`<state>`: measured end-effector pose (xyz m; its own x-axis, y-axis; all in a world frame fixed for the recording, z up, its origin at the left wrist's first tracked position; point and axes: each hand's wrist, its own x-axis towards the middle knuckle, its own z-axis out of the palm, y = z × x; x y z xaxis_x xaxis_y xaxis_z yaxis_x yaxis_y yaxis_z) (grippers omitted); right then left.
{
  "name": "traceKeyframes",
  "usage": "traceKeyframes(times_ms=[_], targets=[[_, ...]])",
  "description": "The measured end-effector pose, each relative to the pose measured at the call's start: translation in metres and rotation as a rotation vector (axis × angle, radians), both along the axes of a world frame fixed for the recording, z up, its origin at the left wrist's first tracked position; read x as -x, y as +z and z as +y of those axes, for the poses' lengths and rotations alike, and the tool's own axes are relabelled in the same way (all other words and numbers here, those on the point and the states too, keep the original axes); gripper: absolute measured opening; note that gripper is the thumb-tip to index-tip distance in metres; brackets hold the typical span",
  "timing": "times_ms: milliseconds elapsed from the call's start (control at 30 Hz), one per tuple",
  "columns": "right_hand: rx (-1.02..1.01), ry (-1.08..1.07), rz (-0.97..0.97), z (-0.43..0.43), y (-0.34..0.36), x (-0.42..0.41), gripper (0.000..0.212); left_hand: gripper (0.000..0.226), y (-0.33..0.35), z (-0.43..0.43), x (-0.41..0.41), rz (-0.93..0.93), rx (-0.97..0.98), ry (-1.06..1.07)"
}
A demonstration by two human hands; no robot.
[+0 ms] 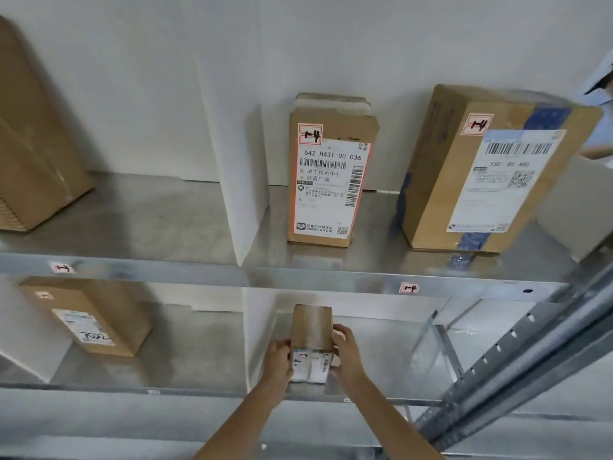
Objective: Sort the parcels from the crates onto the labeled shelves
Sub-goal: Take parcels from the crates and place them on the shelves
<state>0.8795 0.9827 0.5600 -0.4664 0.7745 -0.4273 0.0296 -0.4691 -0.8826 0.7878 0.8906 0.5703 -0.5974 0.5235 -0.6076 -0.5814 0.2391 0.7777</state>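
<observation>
On the upper steel shelf (199, 272), a blue-taped carton (431, 180) and a narrower labelled parcel (328, 180) stand upright, apart. Below them, in the lower bay, the small parcel (311, 330) is gripped at its sides by the left hand (277, 358) and right hand (348, 351), under the "1-4" tag (408, 288).

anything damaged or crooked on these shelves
The tall brown cardboard box with the red-edged label on the upper metal shelf has a ragged top showing white material. The large brown cardboard box with blue tape beside it and the small brown cardboard parcel between the left hand and right hand look intact.
</observation>
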Motion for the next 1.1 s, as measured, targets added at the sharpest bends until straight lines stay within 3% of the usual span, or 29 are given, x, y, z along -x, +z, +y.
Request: traceKeyframes(times_ms=[167, 333, 500, 567, 633, 767, 867, 1100], targets=[[-0.073, -0.019, -0.038, 0.014, -0.003, 0.010, 0.016, 0.019, -0.003, 0.015, 0.003, -0.021, -0.033, 0.043], [-0.173, 0.018, -0.192, 0.023, -0.010, 0.019, 0.019, 0.014, -0.010, 0.022, 0.007, 0.033, -0.040, 0.020], [-0.294, 0.051, -0.292, 0.019, -0.005, 0.008, 0.028, 0.038, -0.003, 0.016, 0.001, 0.104, 0.000, -0.073], [-0.411, 0.013, -0.314, 0.014, 0.002, 0.003, 0.029, 0.042, 0.003, 0.011, -0.004, 0.227, 0.043, -0.115], [-0.536, -0.023, -0.310, 0.009, 0.015, -0.002, 0.029, 0.033, 0.023, 0.002, -0.014, 0.429, 0.064, -0.133], [-0.725, -0.091, -0.257, -0.012, 0.050, -0.007, 0.029, 0.024, 0.057, -0.022, -0.032, 0.773, -0.094, -0.226], [-0.795, -0.083, -0.200, -0.040, 0.071, -0.012, 0.028, 0.030, 0.079, -0.043, -0.035, 0.878, -0.137, -0.282], [-0.852, -0.049, -0.047, -0.134, 0.111, -0.020, 0.027, 0.020, 0.131, -0.131, -0.039, 1.101, -0.303, -0.267]])
